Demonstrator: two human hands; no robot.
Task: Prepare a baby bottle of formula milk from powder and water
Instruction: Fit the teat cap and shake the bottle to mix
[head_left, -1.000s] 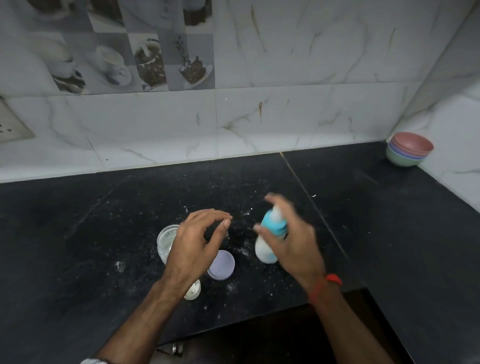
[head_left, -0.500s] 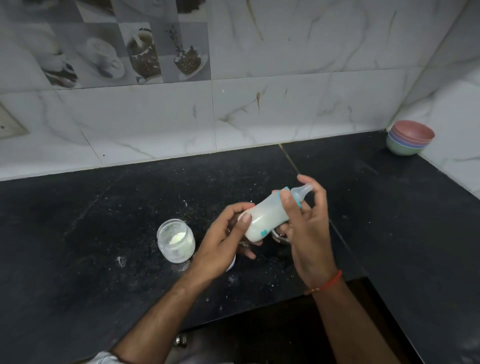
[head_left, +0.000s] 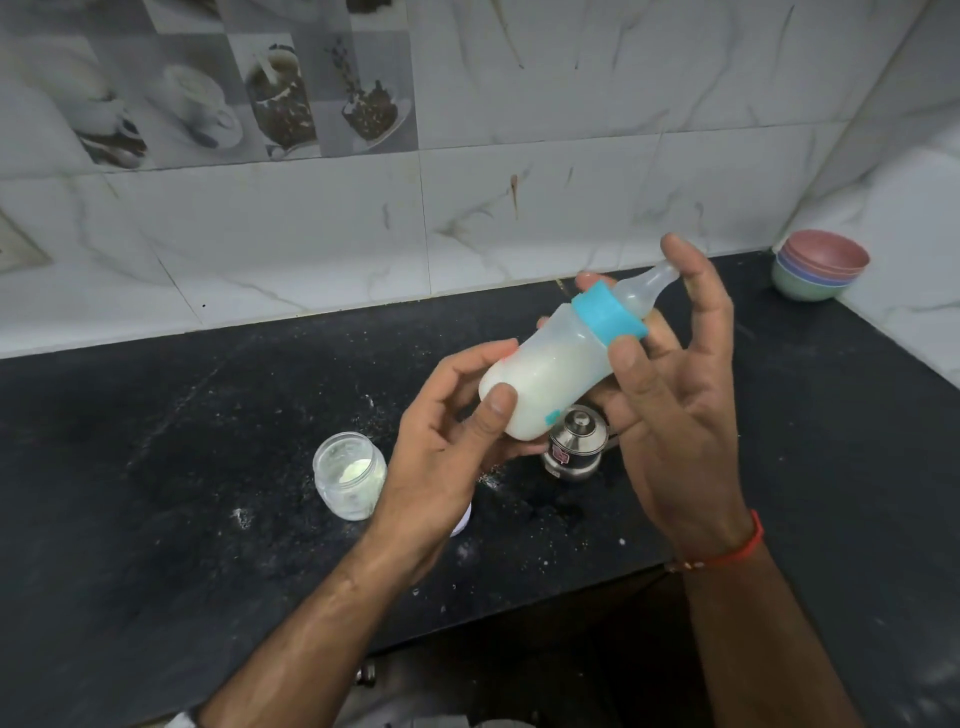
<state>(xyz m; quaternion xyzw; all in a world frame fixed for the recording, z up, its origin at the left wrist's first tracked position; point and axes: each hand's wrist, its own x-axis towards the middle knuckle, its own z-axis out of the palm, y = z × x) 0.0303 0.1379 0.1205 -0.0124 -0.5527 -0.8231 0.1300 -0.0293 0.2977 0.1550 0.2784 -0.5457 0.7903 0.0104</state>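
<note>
While tilted, bottle (head_left: 550, 374) | both hands' curled fingers (head_left: 496, 402) grip it | contact partly hidden.

Domestic kitchen: a black speckled stone countertop (head_left: 208, 467) meets a marble-pattern tiled backsplash (head_left: 571, 156) with decorative coffee-cup picture tiles (head_left: 234, 88), and a stack of coloured bowls (head_left: 818, 265) sits in the far right corner of the counter.

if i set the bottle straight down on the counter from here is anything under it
Yes. A small steel pot stands on the counter right below the baby bottle, which both hands hold tilted. The powder jar stands further left.
</note>
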